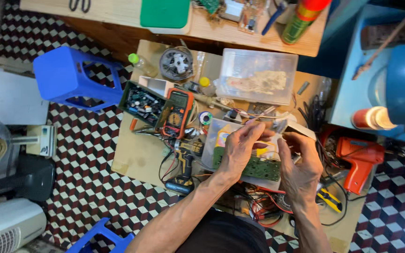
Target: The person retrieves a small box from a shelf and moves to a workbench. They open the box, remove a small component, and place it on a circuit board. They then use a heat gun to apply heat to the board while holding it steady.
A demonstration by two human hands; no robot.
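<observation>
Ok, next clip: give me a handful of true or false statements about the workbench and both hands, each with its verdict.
1. Both hands meet over the green circuit board. True: the left hand and right hand are close together just above it.
2. The multimeter has a blue case. False: its case is orange.
3. An orange drill-shaped tool lies to the right of the right hand. True.
4. The clear plastic box sits on the floor. False: it rests on the low wooden table.
5. The blue stool stands on the checkered floor. True.
</observation>
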